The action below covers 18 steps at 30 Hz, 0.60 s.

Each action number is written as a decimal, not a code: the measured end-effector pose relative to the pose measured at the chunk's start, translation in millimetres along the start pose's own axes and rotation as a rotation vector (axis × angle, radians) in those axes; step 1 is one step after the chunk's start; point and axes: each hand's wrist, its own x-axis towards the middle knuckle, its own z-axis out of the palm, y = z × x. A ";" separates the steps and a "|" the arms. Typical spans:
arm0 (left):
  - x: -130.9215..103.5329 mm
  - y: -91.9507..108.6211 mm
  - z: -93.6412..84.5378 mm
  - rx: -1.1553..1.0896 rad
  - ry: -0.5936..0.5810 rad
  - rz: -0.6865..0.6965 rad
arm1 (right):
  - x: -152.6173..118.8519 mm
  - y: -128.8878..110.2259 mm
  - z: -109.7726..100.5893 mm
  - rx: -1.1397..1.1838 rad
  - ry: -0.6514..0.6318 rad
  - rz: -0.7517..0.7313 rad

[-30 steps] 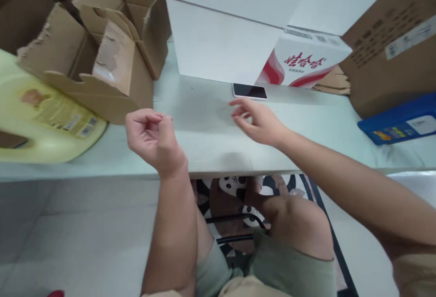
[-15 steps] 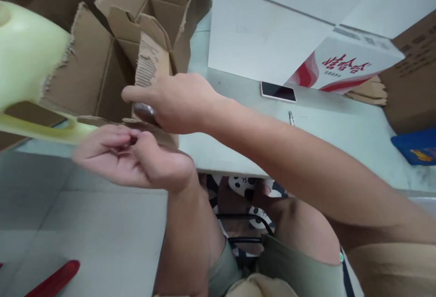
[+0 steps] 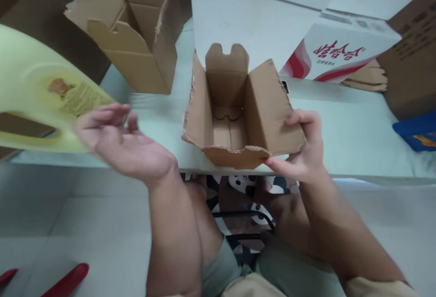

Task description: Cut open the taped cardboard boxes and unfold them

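In front of me an open cardboard box [image 3: 272, 111] with torn top edges and raised flaps is at the table's front edge. Nothing shows inside it. My right hand [image 3: 304, 145] grips its right flap, thumb at the near corner and fingers over the flap. On the left, my left hand [image 3: 119, 140] is palm up with fingers apart and loosely bent, holding nothing and somewhat blurred. Beside and behind it is a large pale yellow plastic jug [image 3: 68, 83] with a printed label. I cannot tell whether that hand touches the jug.
Another cardboard box [image 3: 136, 67] stands at the back left. A white and red carton [image 3: 335, 56] is at the back right, with flat cardboard [image 3: 366, 76] under it. A blue packet [image 3: 417, 133] lies at the right end of the table [image 3: 344, 138].
The nearer box has moved from the left to the middle, in front of me. My right hand has gone right with it and now holds its flap. The left hand's fingers have loosened apart.
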 end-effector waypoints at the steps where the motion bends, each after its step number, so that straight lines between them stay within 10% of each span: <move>1: -2.9 -7.3 4.9 -0.044 -0.018 -0.062 | -11.1 4.5 -1.9 -0.010 0.073 0.038; 7: -23.8 -44.7 45.8 0.010 -0.374 -0.361 | -34.9 24.9 -6.5 0.003 0.329 0.197; 18: -60.9 -42.8 74.5 -0.091 -0.638 -0.050 | -49.2 44.2 -42.3 0.155 0.308 0.346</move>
